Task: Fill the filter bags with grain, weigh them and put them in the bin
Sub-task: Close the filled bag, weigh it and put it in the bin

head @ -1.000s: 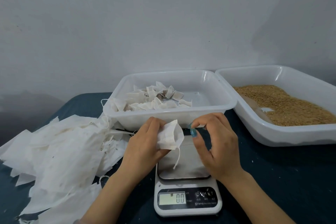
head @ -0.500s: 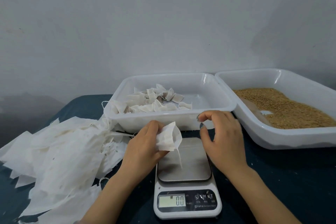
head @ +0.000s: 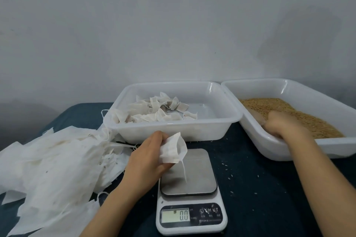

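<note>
The left hand (head: pixel 146 161) pinches the limp, likely featherlight filter bag (head: pixel 172 150) by its rim above the scale (head: pixel 189 175). Fingers of the right hand (head: pixel 285 127): I cannot tell.

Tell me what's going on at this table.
A person is filling filter bags. The left hand holds an empty filter bag above the scale, which reads 0.0. The right hand is down in the grain tray, its grasp unclear. The middle bin holds filled bags; spare bags are piled at left.

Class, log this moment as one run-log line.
left hand: holds filter bag above scale | right hand: in grain tray | scale: reads zero | bin: filled bags inside
</note>
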Demonstrator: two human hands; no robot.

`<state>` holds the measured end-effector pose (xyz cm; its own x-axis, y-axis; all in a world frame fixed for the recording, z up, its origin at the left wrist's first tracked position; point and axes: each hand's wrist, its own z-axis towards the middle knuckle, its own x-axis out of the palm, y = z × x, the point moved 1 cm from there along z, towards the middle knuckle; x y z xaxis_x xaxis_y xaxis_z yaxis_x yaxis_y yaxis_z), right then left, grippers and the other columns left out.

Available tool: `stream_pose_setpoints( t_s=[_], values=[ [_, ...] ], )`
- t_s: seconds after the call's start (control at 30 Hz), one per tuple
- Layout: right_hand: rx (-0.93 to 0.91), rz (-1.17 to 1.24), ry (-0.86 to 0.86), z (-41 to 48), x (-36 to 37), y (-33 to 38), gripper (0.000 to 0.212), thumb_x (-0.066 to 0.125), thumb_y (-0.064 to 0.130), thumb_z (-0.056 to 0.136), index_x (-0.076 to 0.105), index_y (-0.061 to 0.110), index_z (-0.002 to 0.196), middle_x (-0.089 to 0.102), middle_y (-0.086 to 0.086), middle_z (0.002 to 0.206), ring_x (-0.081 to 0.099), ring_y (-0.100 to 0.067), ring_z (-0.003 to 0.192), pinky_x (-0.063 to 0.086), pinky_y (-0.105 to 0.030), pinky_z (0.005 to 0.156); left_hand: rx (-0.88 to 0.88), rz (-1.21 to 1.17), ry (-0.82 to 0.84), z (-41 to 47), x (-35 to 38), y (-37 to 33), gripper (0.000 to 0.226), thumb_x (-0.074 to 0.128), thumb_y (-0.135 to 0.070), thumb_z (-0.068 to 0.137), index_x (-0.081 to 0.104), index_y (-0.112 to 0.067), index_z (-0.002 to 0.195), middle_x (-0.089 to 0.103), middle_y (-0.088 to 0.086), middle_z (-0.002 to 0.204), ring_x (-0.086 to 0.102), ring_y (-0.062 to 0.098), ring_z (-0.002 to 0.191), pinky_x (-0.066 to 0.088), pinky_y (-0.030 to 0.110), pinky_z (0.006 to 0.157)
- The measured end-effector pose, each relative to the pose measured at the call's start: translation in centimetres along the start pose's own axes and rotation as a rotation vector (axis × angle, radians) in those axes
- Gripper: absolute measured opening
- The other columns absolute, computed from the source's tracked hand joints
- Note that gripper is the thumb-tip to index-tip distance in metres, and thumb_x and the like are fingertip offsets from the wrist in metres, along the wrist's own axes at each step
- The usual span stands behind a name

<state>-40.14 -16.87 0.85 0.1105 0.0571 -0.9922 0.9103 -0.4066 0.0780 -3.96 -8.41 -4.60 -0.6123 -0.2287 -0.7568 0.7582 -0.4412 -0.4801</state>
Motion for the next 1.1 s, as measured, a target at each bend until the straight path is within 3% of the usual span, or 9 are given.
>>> stream_pose_setpoints(
  t_s=[0.33,0.47,0.57,0.73,0.83,0.9,0.97,1.03,1.1],
  values=[
    [0.029,0.253,0.170,0.3,-0.3,0.5,0.049,0.046,0.046,0.100,0.054,0.007,0.072,0.063,-0.011,0.080,0.054,-0.022,0.063,0.038,-0.029,0.053,-0.020,-0.044,0.002,-0.3,-0.3,0.3,0.041,0.076,-0.026,0.079,0.044,-0.040,0.099,0.054,-0.028,0.093,0.051,-0.005,0.094,0.038,0.017,0.063],
    [0.051,0.304,0.165,1.1,-0.4,-0.1,0.033,0.050,0.027,0.100,0.056,0.004,0.077,0.056,-0.009,0.059,0.048,-0.021,0.050,0.035,-0.025,0.048,-0.014,-0.046,0.006,-0.3,-0.2,0.1,0.040,0.076,-0.026,0.079,0.044,-0.040,0.098,0.055,-0.027,0.093,0.052,-0.005,0.094,0.039,0.017,0.063],
    [0.057,0.307,0.059,2.0,-1.0,-0.2,0.029,0.043,0.019,0.103,0.053,-0.002,0.120,0.057,-0.015,0.084,0.049,-0.024,0.065,0.038,-0.030,0.056,-0.025,-0.046,0.011,-0.3,-0.1,0.2,0.039,0.077,-0.024,0.078,0.045,-0.038,0.097,0.055,-0.027,0.093,0.052,-0.004,0.093,0.040,0.017,0.064],
    [0.147,0.265,0.097,3.1,-0.2,0.0,0.046,0.042,0.010,0.103,0.034,0.001,0.147,0.048,-0.025,0.136,0.058,-0.030,0.099,0.051,-0.039,0.084,-0.020,-0.044,0.016,-0.4,-0.1,0.3,0.040,0.077,-0.024,0.077,0.046,-0.036,0.099,0.056,-0.026,0.094,0.053,-0.003,0.091,0.039,0.016,0.063],
    [0.035,0.275,0.143,2.7,0.1,0.7,0.072,0.037,0.000,0.099,0.006,0.026,0.157,0.048,-0.022,0.138,0.058,-0.021,0.073,0.047,-0.027,0.049,-0.017,-0.045,0.015,-0.4,-0.2,0.2,0.040,0.077,-0.024,0.076,0.046,-0.037,0.099,0.055,-0.027,0.095,0.053,-0.004,0.091,0.038,0.015,0.063],
    [-0.095,0.278,0.204,2.5,0.2,1.2,0.077,0.039,0.003,0.099,0.003,0.041,0.155,0.049,-0.019,0.141,0.058,-0.024,0.072,0.048,-0.028,0.050,-0.021,-0.046,0.016,-0.4,-0.2,0.1,0.040,0.076,-0.024,0.077,0.046,-0.037,0.098,0.055,-0.027,0.095,0.053,-0.004,0.090,0.039,0.015,0.063],
    [-0.105,0.404,0.261,2.4,0.4,1.3,0.048,0.039,0.011,0.102,0.034,0.035,0.144,0.064,-0.016,0.116,0.063,-0.028,0.074,0.053,-0.034,0.061,-0.019,-0.051,0.018,-0.4,-0.3,0.1,0.040,0.077,-0.024,0.077,0.045,-0.037,0.098,0.054,-0.028,0.097,0.053,-0.004,0.090,0.038,0.016,0.063],
    [-0.050,0.512,0.252,2.3,0.2,1.3,0.016,0.039,0.014,0.103,0.048,0.022,0.093,0.059,-0.008,0.065,0.052,-0.020,0.050,0.043,-0.028,0.050,-0.012,-0.046,0.022,-0.4,-0.3,0.1,0.041,0.077,-0.024,0.077,0.045,-0.037,0.098,0.055,-0.027,0.095,0.053,-0.004,0.090,0.038,0.016,0.063],
    [-0.007,0.509,0.183,2.7,-0.1,0.9,0.029,0.042,0.012,0.099,0.037,0.021,0.073,0.043,-0.005,0.058,0.039,-0.017,0.045,0.034,-0.027,0.047,-0.008,-0.037,0.027,-0.4,-0.3,0.0,0.042,0.078,-0.024,0.076,0.046,-0.037,0.099,0.055,-0.025,0.093,0.053,-0.003,0.090,0.038,0.016,0.063]
  ],
)
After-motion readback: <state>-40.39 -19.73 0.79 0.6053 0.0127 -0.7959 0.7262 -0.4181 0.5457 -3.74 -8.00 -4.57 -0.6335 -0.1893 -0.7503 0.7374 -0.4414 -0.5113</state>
